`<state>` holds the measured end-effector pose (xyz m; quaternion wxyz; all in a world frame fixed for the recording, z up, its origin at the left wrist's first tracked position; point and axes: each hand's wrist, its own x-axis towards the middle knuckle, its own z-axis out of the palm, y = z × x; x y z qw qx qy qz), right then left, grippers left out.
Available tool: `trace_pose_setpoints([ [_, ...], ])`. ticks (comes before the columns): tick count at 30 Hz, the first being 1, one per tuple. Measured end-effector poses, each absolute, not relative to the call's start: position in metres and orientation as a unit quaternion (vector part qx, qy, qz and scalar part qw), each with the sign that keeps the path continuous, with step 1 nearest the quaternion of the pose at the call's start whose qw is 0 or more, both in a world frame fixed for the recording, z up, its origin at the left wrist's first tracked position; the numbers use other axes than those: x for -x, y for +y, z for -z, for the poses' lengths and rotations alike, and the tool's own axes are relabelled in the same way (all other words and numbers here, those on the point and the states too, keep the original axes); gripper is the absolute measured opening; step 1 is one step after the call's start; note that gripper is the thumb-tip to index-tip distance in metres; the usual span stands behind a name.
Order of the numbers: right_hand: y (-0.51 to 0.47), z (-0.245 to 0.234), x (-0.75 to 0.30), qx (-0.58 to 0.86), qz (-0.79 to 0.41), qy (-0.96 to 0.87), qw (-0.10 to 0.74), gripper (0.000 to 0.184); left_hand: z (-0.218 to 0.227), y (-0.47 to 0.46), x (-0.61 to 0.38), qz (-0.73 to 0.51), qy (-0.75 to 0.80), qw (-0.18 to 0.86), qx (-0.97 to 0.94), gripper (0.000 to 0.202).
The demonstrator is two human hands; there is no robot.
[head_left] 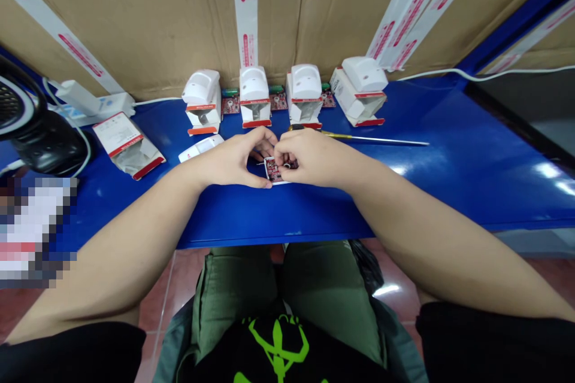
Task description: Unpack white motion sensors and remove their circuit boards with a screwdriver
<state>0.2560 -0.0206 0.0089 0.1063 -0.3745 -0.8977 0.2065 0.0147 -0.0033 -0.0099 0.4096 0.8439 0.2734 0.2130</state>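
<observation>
A small white casing (268,171) with a red circuit board (274,170) in it lies on the blue table in front of me. My left hand (240,158) curves around the casing's left side, its thumb on the near edge and its fingers at the far edge. From the right, my right hand (309,158) reaches over the board, fingertips pressed together on it. Whatever those fingertips pinch is hidden. A white detector cover (201,148) lies partly behind my left wrist. Beyond my right hand rests a long screwdriver (377,139) with a yellow-and-black handle.
Along the back stand several small boxes (255,109) with white motion detectors (254,81) on top. Red circuit boards (231,105) sit between them. An opened box (128,142), a power strip (101,108) and a black device (49,137) occupy the left. Cardboard (171,18) forms the back wall.
</observation>
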Motion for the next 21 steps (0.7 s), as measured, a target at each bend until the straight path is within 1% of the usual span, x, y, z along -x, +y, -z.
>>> trace_pose_setpoints([
  [4, -0.0215, -0.0109, -0.2551, 0.378, -0.206, -0.897, 0.103, 0.009, 0.0102, -0.0040, -0.0144, -0.215, 0.275, 0.412, -0.842, 0.056],
  [10, -0.0262, -0.0145, -0.2537, 0.388, -0.184, -0.901, 0.070, 0.019, 0.0097, -0.0038, -0.0147, -0.211, 0.279, 0.412, -0.841, 0.057],
  [17, -0.0264, -0.0164, -0.2522, 0.409, -0.187, -0.891, 0.062, 0.011, 0.0112, -0.0021, -0.0142, -0.210, 0.274, 0.410, -0.844, 0.058],
  [21, -0.0233, -0.0149, -0.2549, 0.400, -0.205, -0.890, 0.080, 0.008, 0.0114, -0.0021, -0.0136, -0.210, 0.274, 0.410, -0.844, 0.059],
])
